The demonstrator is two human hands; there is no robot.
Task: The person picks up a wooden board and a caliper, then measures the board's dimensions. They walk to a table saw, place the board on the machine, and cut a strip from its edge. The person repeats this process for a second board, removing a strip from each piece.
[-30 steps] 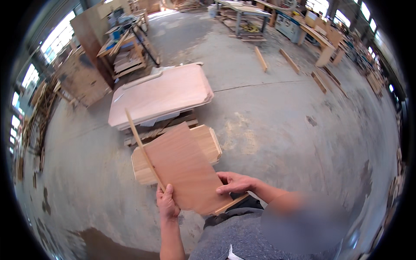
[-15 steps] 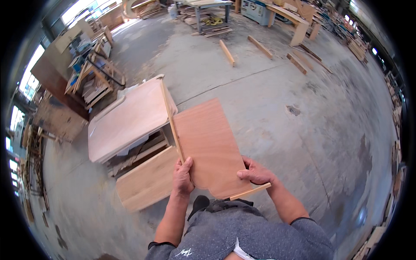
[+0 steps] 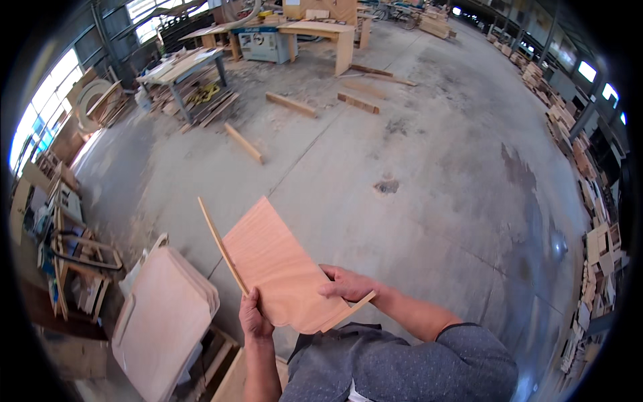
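A thin reddish plywood panel [image 3: 274,261] with a curved cut-out in its near edge is held in front of my body, slanting away to the left. My left hand [image 3: 254,316] is closed on its near left edge, thumb on top, together with a long thin wooden strip [image 3: 221,244] along that side. My right hand [image 3: 349,283] pinches the right edge, thumb on the upper face and fingers partly hidden beneath. A shorter wooden strip [image 3: 349,310] runs along the near right edge, its end close to my right wrist; whether it is fixed on I cannot tell.
Stacked pale panels with rounded corners [image 3: 164,315] lie low at the left, on wooden pallets [image 3: 218,362]. Loose beams [image 3: 291,104] lie on the concrete floor ahead. Farther back stand a workbench [image 3: 181,65] and a blue-grey machine [image 3: 263,45]. Wood piles [image 3: 599,261] line the right side.
My view has swung to the right, so the panel stack, bench and beams sit farther left. Both hands keep their hold on the panel, which now tilts more to the left.
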